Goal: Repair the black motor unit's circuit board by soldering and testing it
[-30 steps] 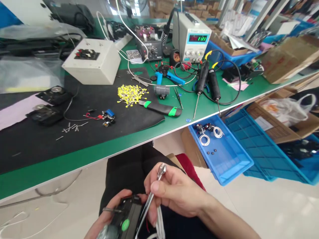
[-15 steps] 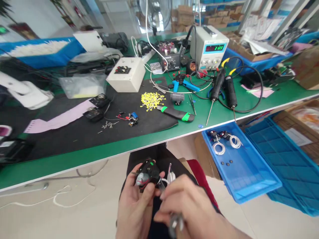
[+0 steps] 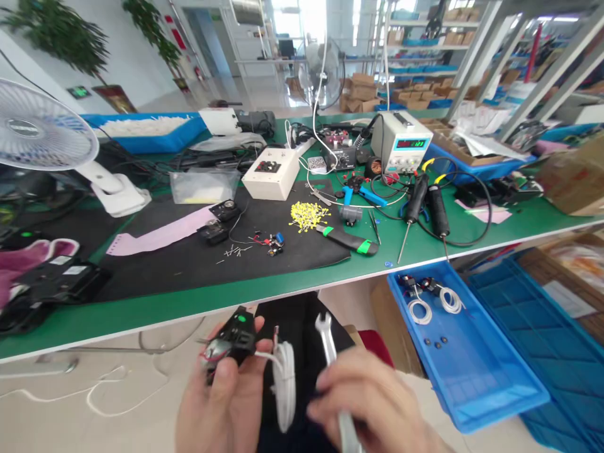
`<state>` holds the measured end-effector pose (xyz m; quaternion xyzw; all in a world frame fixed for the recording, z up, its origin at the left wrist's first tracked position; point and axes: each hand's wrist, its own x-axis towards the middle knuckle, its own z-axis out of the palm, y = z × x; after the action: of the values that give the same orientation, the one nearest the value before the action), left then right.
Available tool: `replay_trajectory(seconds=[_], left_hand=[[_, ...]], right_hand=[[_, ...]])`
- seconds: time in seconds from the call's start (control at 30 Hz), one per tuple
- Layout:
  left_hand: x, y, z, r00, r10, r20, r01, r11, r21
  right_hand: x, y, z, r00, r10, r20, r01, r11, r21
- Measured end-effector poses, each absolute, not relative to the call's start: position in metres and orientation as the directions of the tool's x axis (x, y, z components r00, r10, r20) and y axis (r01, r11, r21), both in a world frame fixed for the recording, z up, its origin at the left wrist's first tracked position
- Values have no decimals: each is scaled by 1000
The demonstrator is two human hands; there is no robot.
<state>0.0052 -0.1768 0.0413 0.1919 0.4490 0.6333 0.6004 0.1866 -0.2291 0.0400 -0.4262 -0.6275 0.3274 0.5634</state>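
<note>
Below the bench edge, my left hand (image 3: 221,393) is closed around a small black motor assembly (image 3: 238,333) with a green dot and a silvery motor can. A coiled white cable (image 3: 284,387) hangs from its right side over my lap. To the right, my right hand (image 3: 372,399) grips a silver open-ended wrench (image 3: 326,336), its forked jaw pointing up and away from me. The wrench stands apart from the motor assembly. My right fingers are slightly blurred.
On the bench lie a green-and-black knife (image 3: 349,240), yellow-tipped small parts (image 3: 306,216), blue-handled pliers (image 3: 363,195) and two electric screwdrivers (image 3: 438,211). A blue bin (image 3: 472,365) with coiled cables and small round parts sits below the bench at right. A white fan (image 3: 42,126) stands at left.
My left hand has moved left with the motor assembly, and the white cable coil now hangs free. The wrench has come away from the assembly. The view has tilted up.
</note>
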Motion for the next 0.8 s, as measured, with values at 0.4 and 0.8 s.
replay_trajectory(seconds=[0.4,0.8], left_hand=[[-8,-190,28,-202,956,-212,-463,97,881],[-5,-194,22,-142,939,-312,-461,216,861]], right_hand=[[236,-57,9,-239,883,405,719,441,-538],[389,-9,40,207,972,116,934,-160,-321]])
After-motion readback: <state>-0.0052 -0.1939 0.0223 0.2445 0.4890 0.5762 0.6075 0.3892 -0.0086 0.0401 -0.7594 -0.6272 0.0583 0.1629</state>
